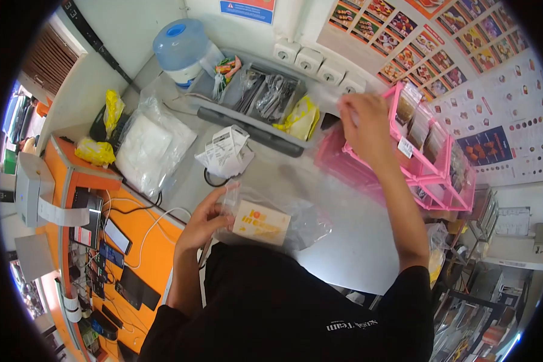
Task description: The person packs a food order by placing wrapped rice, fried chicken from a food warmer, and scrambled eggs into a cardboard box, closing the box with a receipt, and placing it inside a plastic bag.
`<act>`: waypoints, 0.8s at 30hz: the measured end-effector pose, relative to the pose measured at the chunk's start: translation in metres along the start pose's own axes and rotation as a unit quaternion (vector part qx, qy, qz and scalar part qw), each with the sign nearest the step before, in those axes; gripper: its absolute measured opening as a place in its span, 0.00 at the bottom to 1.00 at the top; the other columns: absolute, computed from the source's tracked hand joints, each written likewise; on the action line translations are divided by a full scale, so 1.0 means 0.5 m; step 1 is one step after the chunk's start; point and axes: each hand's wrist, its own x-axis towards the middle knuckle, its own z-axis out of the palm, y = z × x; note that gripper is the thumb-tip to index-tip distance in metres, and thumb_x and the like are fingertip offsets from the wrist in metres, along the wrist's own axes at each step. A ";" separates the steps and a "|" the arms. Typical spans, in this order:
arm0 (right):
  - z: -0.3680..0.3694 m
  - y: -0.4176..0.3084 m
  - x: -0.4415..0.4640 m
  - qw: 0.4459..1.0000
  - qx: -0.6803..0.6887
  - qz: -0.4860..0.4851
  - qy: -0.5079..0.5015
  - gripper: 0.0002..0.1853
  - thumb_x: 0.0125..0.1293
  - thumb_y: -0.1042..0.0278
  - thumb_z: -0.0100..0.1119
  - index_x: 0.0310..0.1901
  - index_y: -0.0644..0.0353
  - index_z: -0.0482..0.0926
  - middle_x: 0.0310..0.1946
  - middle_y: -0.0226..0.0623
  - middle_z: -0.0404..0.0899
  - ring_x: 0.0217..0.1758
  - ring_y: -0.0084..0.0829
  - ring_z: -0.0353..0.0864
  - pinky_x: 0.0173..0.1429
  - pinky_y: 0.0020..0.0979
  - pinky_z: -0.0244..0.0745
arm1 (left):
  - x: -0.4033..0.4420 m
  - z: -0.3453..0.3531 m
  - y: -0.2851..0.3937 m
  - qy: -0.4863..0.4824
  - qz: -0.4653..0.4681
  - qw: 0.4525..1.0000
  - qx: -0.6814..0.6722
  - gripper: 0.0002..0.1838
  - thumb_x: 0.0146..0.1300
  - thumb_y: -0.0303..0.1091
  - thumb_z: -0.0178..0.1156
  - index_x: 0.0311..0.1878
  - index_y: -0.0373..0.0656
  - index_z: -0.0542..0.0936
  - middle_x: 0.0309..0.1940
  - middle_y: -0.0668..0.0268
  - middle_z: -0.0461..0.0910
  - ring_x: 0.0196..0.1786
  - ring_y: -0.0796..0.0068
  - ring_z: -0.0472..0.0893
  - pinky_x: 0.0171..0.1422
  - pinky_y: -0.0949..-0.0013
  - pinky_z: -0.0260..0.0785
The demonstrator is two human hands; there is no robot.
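Note:
A clear plastic bag (311, 223) lies at the near edge of the metal counter, with a cream box (261, 222) with yellow lettering inside it. My left hand (210, 220) grips the bag's edge at the box's left side. Over the left end of the pink baskets (404, 166) is my right hand (363, 117), its fingers bent and slightly blurred; whether anything small is between them cannot be made out. The baskets hold packets. Left of that hand, a grey tray (250, 130) holds wrapped cutlery (276, 96) and a yellow bag (301, 119).
Crumpled receipts (227, 151) lie on the counter (356, 241) beyond the box. Farther left are a large plastic pack (145, 145) and a water jug (180, 45). Phones and cables cover an orange desk (154, 250) at the left. Sockets (308, 59) line the wall.

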 end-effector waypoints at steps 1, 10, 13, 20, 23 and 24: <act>-0.029 -0.077 -0.009 0.989 0.107 0.093 0.040 0.04 0.72 0.70 0.63 0.45 0.57 0.85 0.39 0.38 0.86 0.44 0.36 0.85 0.52 0.39 0.77 | -0.004 0.003 0.000 0.002 0.002 1.000 0.002 0.41 0.62 0.22 0.67 0.81 0.47 0.69 0.33 0.68 0.82 0.37 0.78 0.81 0.46 0.72 0.74; 0.423 -0.242 -0.493 0.893 0.090 0.171 -0.406 0.15 0.67 0.70 0.57 0.52 0.59 0.87 0.48 0.49 0.88 0.54 0.55 0.87 0.59 0.49 0.80 | -0.044 0.021 -0.019 -0.004 0.047 0.997 0.058 0.41 0.64 0.19 0.64 0.82 0.47 0.67 0.34 0.67 0.84 0.38 0.78 0.83 0.50 0.71 0.75; 0.464 -0.209 -0.465 0.827 0.072 0.196 -0.521 0.23 0.73 0.56 0.50 0.58 0.60 0.86 0.52 0.51 0.88 0.57 0.57 0.86 0.62 0.50 0.80 | -0.016 0.043 -0.033 -0.047 0.062 0.993 0.087 0.40 0.64 0.19 0.63 0.81 0.46 0.68 0.33 0.68 0.84 0.38 0.79 0.83 0.50 0.72 0.74; 0.531 -0.112 -0.437 0.838 0.025 0.231 -0.493 0.37 0.69 0.35 0.58 0.63 0.63 0.84 0.65 0.55 0.82 0.67 0.55 0.83 0.70 0.50 0.77 | 0.115 0.059 0.017 -0.034 0.150 0.979 0.133 0.38 0.66 0.21 0.62 0.81 0.40 0.67 0.35 0.67 0.86 0.39 0.81 0.83 0.47 0.73 0.74; 0.577 -0.001 -0.401 0.825 -0.015 0.220 -0.521 0.33 0.68 0.41 0.63 0.65 0.58 0.84 0.66 0.48 0.83 0.67 0.53 0.83 0.70 0.49 0.77 | 0.174 0.101 0.046 -0.048 0.168 0.978 0.115 0.36 0.70 0.25 0.61 0.81 0.41 0.67 0.37 0.67 0.88 0.41 0.80 0.85 0.48 0.75 0.75; 0.517 -0.009 -0.358 0.831 0.018 0.202 -0.518 0.28 0.68 0.46 0.62 0.60 0.58 0.87 0.60 0.49 0.86 0.62 0.53 0.85 0.66 0.50 0.78 | 0.196 0.106 0.057 -0.033 0.164 0.977 0.132 0.35 0.70 0.26 0.62 0.81 0.41 0.68 0.38 0.67 0.88 0.41 0.79 0.85 0.48 0.75 0.75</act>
